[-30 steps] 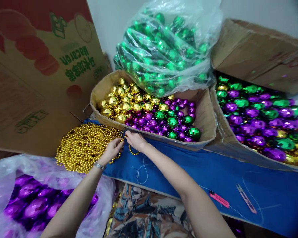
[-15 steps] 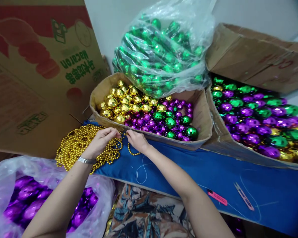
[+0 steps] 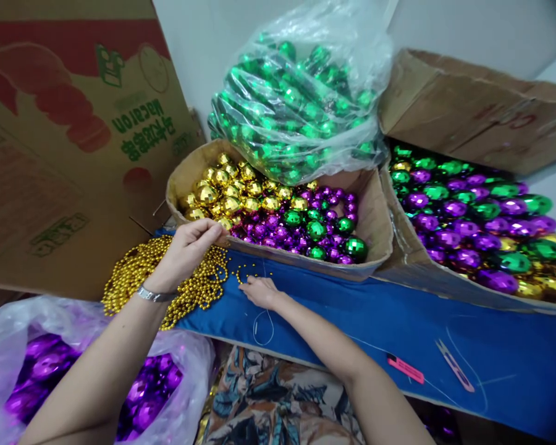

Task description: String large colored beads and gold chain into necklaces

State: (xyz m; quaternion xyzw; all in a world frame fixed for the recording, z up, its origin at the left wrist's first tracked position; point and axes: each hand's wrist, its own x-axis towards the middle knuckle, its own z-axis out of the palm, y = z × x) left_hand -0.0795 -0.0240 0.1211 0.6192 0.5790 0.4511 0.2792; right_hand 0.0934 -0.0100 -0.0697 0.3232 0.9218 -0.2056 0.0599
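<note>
The left hand [image 3: 185, 252] hides part of the gold pile [image 3: 132, 278] on the desk [image 3: 324, 290]; its fingers are together, though whether they pinch anything is too small to tell. The right hand [image 3: 262, 292] is at small gold beads [image 3: 239, 277] on the desk, its fingers' grip unclear. The right box [image 3: 463, 288] is cut off.

free lane along blue cloth [image 3: 389, 315], cardboard box [image 3: 380, 238] walling far side, gold beads [image 3: 134, 278] blocking left

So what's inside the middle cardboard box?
Gold balls on the left, and purple balls mixed with green balls on the right. They hide what's underneath, and the plastic bag covers part of the back.
</note>
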